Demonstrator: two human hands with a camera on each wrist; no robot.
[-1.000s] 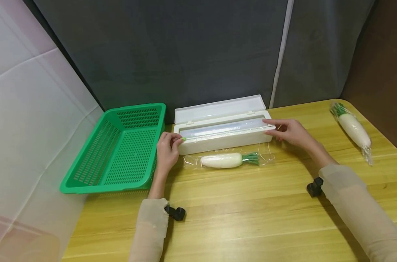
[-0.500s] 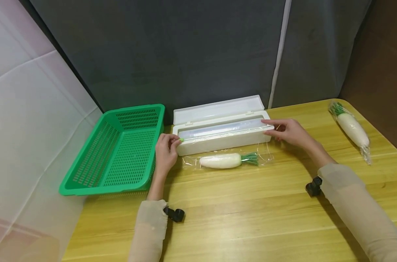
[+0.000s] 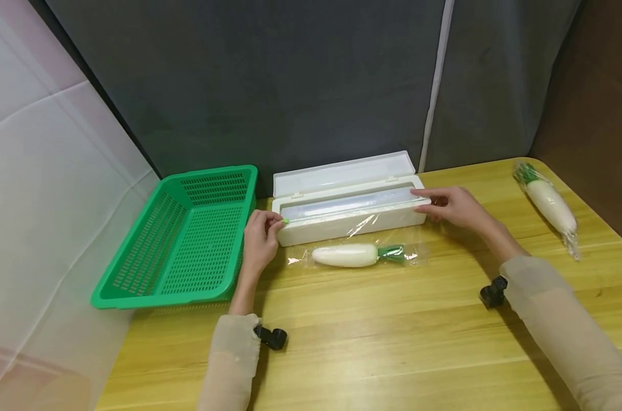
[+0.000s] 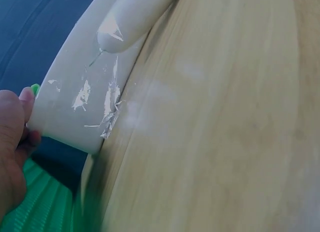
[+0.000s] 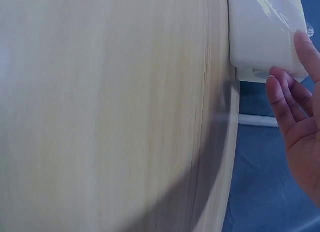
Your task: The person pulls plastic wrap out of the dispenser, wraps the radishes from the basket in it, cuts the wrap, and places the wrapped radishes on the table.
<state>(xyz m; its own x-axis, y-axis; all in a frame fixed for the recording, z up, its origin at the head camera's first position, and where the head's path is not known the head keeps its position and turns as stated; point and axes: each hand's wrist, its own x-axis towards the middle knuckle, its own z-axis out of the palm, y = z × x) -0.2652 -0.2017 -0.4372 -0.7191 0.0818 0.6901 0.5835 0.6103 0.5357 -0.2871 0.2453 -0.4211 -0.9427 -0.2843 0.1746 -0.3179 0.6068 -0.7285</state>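
A white cling film dispenser (image 3: 311, 231) lies along the back of the table, its lid (image 3: 347, 171) raised and a film roll (image 3: 349, 203) inside. My left hand (image 3: 259, 240) pinches the small green cutter tab (image 3: 285, 221) at the dispenser's left end; the left wrist view shows the tab (image 4: 35, 88) by the fingertips. At the opposite end, my right hand (image 3: 452, 208) grips the corner between thumb and fingers. Clear film drapes down the front, over a white radish (image 3: 344, 255) with green stalks (image 3: 391, 253), lying just before the dispenser.
To the left stands a green plastic basket (image 3: 174, 298) with slotted walls. A second radish (image 3: 551, 204), wrapped in film, lies near the table's right edge. A dark grey curtain (image 3: 290, 85) hangs behind the wooden table (image 3: 383, 325).
The film's shine and folds around the radish and dispenser front have shifted, and it lies flatter. Both hands keep nearly the same places; the head view has moved slightly.
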